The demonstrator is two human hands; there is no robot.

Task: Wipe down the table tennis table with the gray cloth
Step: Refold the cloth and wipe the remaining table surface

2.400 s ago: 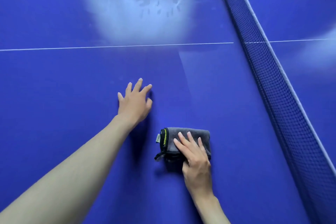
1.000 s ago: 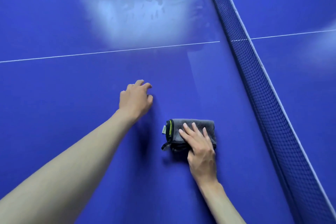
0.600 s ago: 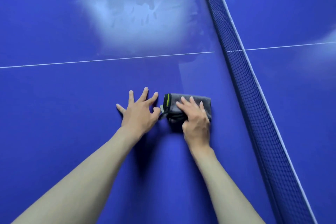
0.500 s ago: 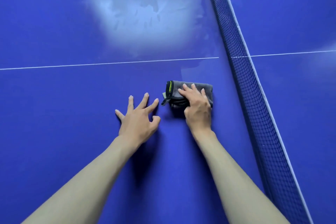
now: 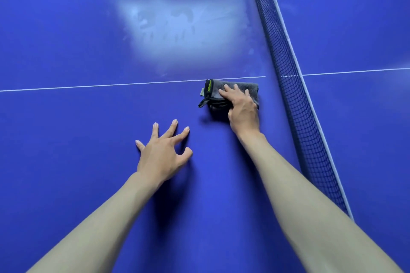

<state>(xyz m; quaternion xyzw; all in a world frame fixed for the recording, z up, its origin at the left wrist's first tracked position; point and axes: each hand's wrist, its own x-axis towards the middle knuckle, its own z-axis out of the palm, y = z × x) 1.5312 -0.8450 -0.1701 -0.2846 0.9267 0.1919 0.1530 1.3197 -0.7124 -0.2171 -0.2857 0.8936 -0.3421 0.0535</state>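
Observation:
The folded gray cloth, with a black and green edge on its left side, lies on the blue table tennis table just below the white centre line. My right hand presses flat on the cloth with straight fingers. To the lower left, my left hand rests on the bare table surface with its fingers spread. A pale smudged patch lies on the table beyond the line.
The dark net with a white top band runs diagonally down the right side, close to the cloth's right end. The white centre line crosses the table from left to right and continues past the net.
My right hand has pushed the cloth away from me, up to the white centre line. My left hand has spread its fingers and stayed on the table, now well behind the cloth.

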